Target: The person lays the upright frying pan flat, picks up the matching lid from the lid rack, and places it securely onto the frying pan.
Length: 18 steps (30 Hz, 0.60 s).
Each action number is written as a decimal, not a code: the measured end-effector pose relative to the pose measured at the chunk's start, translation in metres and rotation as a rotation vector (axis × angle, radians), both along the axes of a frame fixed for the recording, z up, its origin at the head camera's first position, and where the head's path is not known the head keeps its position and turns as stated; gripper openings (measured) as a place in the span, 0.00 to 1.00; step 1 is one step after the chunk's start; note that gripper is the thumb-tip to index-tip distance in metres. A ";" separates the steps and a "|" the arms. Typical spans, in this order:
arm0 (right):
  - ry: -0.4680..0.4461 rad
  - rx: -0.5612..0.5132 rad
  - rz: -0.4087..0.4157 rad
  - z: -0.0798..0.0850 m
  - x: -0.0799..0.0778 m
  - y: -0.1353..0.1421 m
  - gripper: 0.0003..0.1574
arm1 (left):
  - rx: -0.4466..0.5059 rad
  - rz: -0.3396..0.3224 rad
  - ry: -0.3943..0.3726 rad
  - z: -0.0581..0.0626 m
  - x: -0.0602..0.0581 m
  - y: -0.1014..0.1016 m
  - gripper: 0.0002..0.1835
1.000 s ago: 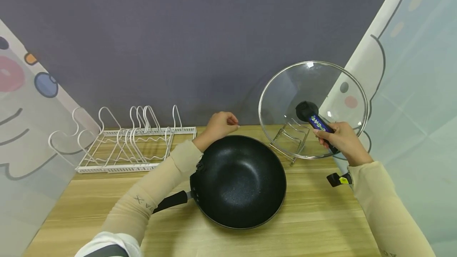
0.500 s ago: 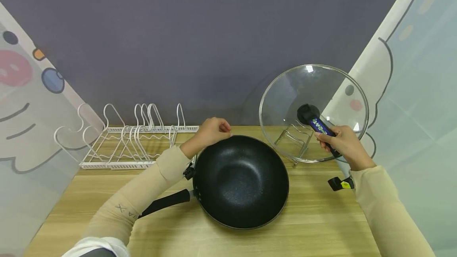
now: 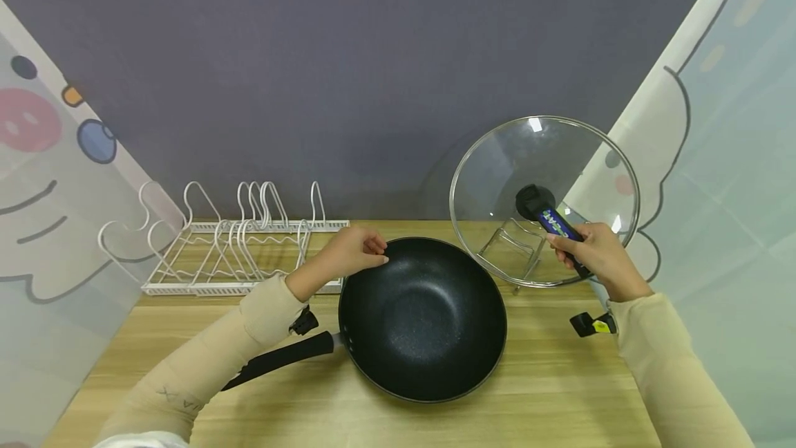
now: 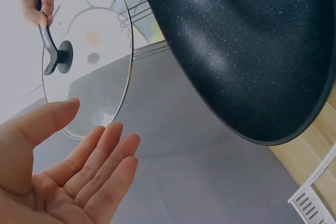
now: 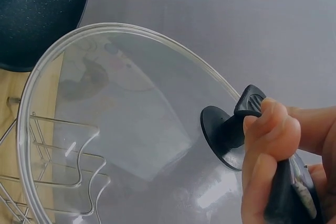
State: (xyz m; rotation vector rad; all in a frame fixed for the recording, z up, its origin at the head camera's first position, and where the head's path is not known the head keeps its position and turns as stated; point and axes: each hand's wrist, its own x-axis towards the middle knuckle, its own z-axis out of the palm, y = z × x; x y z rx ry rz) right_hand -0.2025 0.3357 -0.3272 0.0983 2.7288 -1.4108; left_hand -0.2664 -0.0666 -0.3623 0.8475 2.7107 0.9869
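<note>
My right hand (image 3: 600,254) grips the black handle (image 3: 562,227) of a round glass pot lid (image 3: 491,164). The lid is tilted up, and its lower edge overlaps a small metal wire stand (image 3: 513,244) in the head view. In the right wrist view the stand's wavy wires (image 5: 79,156) show through the glass. My left hand (image 3: 348,251) is over the left rim of a black wok (image 3: 429,337); its fingers are relaxed and hold nothing. From the left wrist view, the fingers (image 4: 113,174) and thumb are spread apart, with the wok's dark inside (image 4: 236,51) beyond them.
A white wire rack (image 3: 218,254) with several upright loops stands at the back left. The wok's handle (image 3: 286,358) points left under my left forearm. A grey wall (image 3: 385,88) rises behind the wooden table (image 3: 348,420), with patterned panels on both sides.
My left hand has drawn back to the left and down, from behind the wok to its left rim. My right hand still holds the lid, in nearly the same place.
</note>
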 end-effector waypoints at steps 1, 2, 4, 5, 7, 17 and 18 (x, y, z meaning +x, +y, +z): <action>0.000 0.001 0.001 0.000 0.000 0.000 0.24 | -0.008 0.003 -0.003 0.000 0.002 -0.001 0.11; -0.002 -0.001 0.002 0.001 0.001 0.000 0.24 | -0.016 0.002 -0.003 0.000 0.004 -0.003 0.11; -0.008 0.000 0.009 0.001 0.002 0.000 0.24 | -0.022 -0.003 -0.020 -0.001 0.009 -0.005 0.12; -0.013 0.003 0.008 0.001 0.003 -0.001 0.25 | -0.028 -0.006 -0.027 -0.002 0.011 -0.007 0.12; -0.019 0.009 0.003 0.001 0.005 -0.002 0.27 | -0.033 -0.018 -0.046 -0.004 0.015 -0.010 0.12; -0.014 0.022 -0.004 0.001 0.007 -0.001 0.30 | -0.068 -0.050 -0.075 -0.010 0.034 -0.034 0.15; -0.018 0.021 -0.008 0.002 0.007 0.000 0.30 | -0.076 -0.051 -0.077 -0.010 0.036 -0.037 0.15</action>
